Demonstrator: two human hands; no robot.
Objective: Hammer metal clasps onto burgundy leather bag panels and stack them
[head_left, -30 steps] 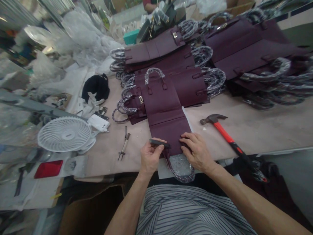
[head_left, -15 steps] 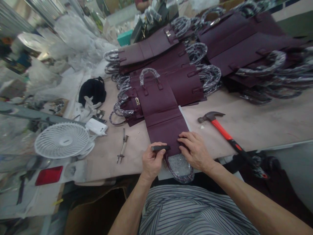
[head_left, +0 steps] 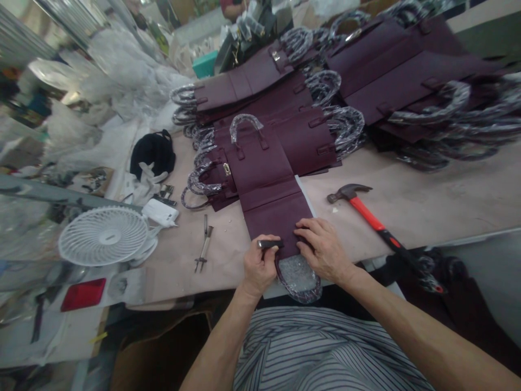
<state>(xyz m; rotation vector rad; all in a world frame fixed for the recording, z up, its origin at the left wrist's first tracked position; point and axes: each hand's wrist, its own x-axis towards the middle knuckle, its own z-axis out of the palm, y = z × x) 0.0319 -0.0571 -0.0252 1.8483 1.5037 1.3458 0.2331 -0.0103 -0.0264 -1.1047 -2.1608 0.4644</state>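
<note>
An unfolded burgundy leather bag panel (head_left: 273, 213) lies before me, a plastic-wrapped handle at each end. My left hand (head_left: 259, 270) pinches a short dark metal rod (head_left: 268, 244) over the panel's near left part. The rod's tip is close to the leather; I cannot tell whether it touches. My right hand (head_left: 323, 248) rests on the near right edge of the panel, fingers apart and holding nothing. The wrapped near handle (head_left: 304, 296) hangs over a grey speckled slab (head_left: 296, 271) between my hands. A claw hammer (head_left: 368, 213) with a red and black grip lies to the right.
Stacked burgundy bag panels (head_left: 260, 87) fill the back, with another pile (head_left: 407, 76) at the right. Pronged metal tools (head_left: 203, 250), a white fan (head_left: 103, 236), a black cap (head_left: 152, 153) and a red tray (head_left: 83, 295) are at left. Clear plastic wrapping (head_left: 118, 70) is heaped behind.
My left hand has shifted slightly right with the rod, whose end now looks shinier and sits a little more to the right. My right hand stays on the panel. The whole view has shifted slightly.
</note>
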